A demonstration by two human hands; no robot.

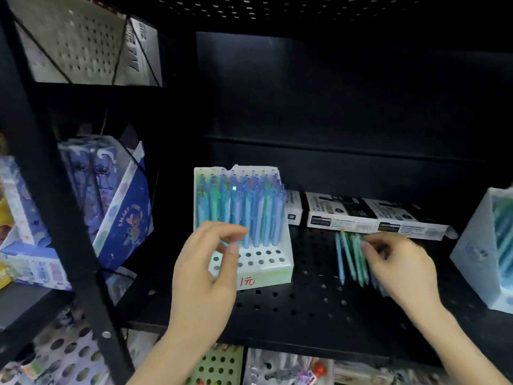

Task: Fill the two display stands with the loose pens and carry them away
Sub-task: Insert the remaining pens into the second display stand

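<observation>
Your left hand (205, 273) hovers at the front left corner of the white plastic tiered pen stand (277, 270), which has "1元" written in red on its front. Thumb and forefinger sit close together with a narrow gap; you cannot tell whether they pinch a pen. The stand sits on the black perforated metal shelf (291, 307), its back rows packed with upright blue and green pens (249, 207), its front holes showing bare.

Your right hand (399, 268) lies on the loose blue and teal pens (349, 257), which rest flat on the shelf right of the stand. Its fingers curl over them, but blur hides any grip.

The 2nd white stand (472, 245) is at the right edge, well apart. White printed cartons (341, 212) lie behind the loose pens.
</observation>
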